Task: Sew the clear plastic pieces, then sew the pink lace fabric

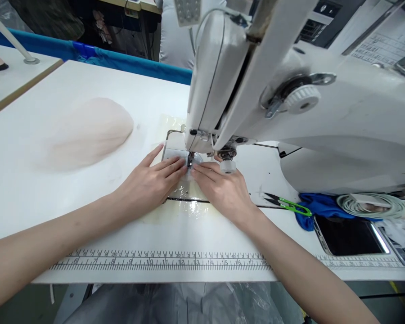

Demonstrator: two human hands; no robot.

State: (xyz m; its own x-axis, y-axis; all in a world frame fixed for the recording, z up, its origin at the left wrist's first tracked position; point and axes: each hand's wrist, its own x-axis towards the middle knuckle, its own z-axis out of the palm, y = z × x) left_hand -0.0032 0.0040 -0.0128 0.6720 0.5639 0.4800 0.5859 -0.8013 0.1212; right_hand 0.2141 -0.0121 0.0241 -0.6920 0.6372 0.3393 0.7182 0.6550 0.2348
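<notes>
My left hand (158,180) lies palm down on the bed of the white sewing machine (219,67), thumb apart and fingers stretched toward the presser foot (190,159). From the other side my right hand (222,186) reaches in, its fingers extended with the tips close to the foot. Part of its fingertips is hidden behind the machine's head. Whether any thin material lies under the fingers I cannot make out. Shiny clear tape (189,204) covers the table in front of the needle plate. Left of my left hand is a pale pink, rounded fabric piece (94,132), blurred.
Right of my right hand lie green-handled thread snips (292,206), a blue cloth (305,221), a phone (351,236) and a coil of pale cord (364,207). A printed ruler (189,261) runs along the table's front edge. Blue fabric (138,65) borders the back.
</notes>
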